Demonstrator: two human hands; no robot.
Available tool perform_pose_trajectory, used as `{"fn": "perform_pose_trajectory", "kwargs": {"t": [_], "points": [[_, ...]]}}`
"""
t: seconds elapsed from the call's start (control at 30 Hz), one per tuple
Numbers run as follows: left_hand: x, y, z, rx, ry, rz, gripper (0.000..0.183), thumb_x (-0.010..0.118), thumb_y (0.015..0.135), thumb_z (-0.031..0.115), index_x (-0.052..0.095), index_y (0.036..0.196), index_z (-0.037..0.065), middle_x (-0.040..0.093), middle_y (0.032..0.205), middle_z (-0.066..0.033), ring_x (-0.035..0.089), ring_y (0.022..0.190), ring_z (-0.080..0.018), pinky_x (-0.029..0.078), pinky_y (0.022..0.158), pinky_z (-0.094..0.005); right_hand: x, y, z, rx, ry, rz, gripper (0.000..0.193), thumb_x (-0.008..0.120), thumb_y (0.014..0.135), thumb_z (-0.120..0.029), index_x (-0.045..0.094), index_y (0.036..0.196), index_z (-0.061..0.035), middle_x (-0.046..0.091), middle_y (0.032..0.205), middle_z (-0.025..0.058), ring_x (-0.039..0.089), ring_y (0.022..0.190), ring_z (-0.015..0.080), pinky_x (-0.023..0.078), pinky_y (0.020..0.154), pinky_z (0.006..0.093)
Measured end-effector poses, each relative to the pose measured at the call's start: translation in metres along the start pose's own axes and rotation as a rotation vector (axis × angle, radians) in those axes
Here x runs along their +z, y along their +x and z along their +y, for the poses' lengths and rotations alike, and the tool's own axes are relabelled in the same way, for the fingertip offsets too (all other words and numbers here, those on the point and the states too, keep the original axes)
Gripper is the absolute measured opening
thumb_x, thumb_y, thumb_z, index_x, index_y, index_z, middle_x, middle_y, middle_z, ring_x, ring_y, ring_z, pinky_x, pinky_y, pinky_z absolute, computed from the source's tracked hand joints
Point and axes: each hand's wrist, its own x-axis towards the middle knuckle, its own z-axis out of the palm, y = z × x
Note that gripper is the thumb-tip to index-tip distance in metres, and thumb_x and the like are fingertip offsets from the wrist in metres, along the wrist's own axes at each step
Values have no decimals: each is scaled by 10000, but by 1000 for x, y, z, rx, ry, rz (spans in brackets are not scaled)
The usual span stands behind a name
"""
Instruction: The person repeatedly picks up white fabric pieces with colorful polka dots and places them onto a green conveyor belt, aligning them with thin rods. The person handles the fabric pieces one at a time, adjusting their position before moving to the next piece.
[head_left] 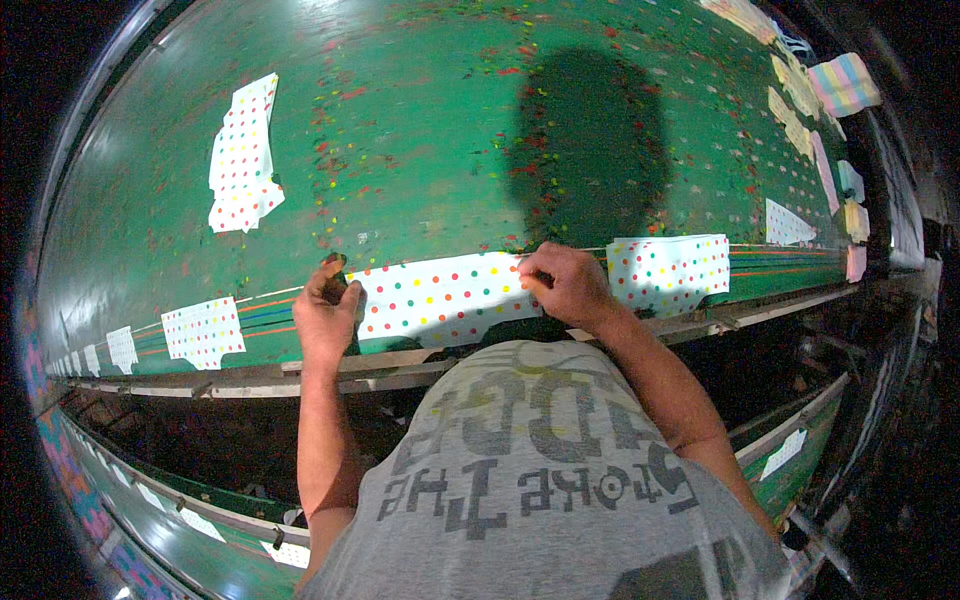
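Observation:
A white cloth piece with coloured dots [445,295] lies stretched along the near edge of the green table [420,150]. At its left end, my left hand [328,312] has curled fingers, with thumb and forefinger at the upper corner. My right hand [568,285] pinches the upper right corner, its fingertips closed on the cloth. Just right of that hand rests another dotted piece, a small stack [670,270]. To the left of my left hand, a separate dotted piece [205,333] lies flat on the edge.
A loose stack of dotted cut pieces [243,160] sits farther back on the left. Pastel cloth pieces [795,100] and a striped folded cloth [845,84] line the right side. Wooden rails [400,365] run along the near edge. Coloured strings [270,313] stretch along it too.

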Motion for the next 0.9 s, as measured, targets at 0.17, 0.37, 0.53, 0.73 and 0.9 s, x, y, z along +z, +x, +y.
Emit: {"fn": "perform_pose_trajectory", "kwargs": {"t": [0.17,0.37,0.53,0.73,0.9], "points": [[2,1,-10,-11,-1,14,440,872,881,9,779,1310,38,769,904,-55,678,783,-104,587,765,-300,-6,-12,-7,-76,182,-129,85,828,907,-103,771,958,-66,761,921,100,762,845,294,596,757,411],[-2,2,-4,-4,9,-46,426,848,894,-21,768,1311,16,775,889,-48,692,773,-102,587,750,-295,-2,-1,3,159,43,70,113,842,903,-121,763,952,-56,748,902,101,745,793,266,583,721,397],[-1,1,-3,-14,-63,-29,418,847,902,-11,770,1313,12,766,876,-43,689,769,-106,587,741,-303,-1,4,6,157,-9,75,112,846,892,-144,769,945,-82,741,887,85,748,802,276,585,730,411],[-1,2,-9,33,-13,-18,434,857,899,2,773,1325,12,753,862,-42,671,757,-104,585,740,-301,1,4,8,164,-59,76,105,852,885,-157,770,923,-104,741,880,74,757,818,282,587,734,425],[-1,2,-9,2,-14,-34,441,855,903,16,768,1334,7,760,868,-51,682,763,-106,588,745,-304,-4,1,8,149,-27,-9,105,850,881,-155,764,907,-100,749,886,79,760,819,290,588,734,430]]}}
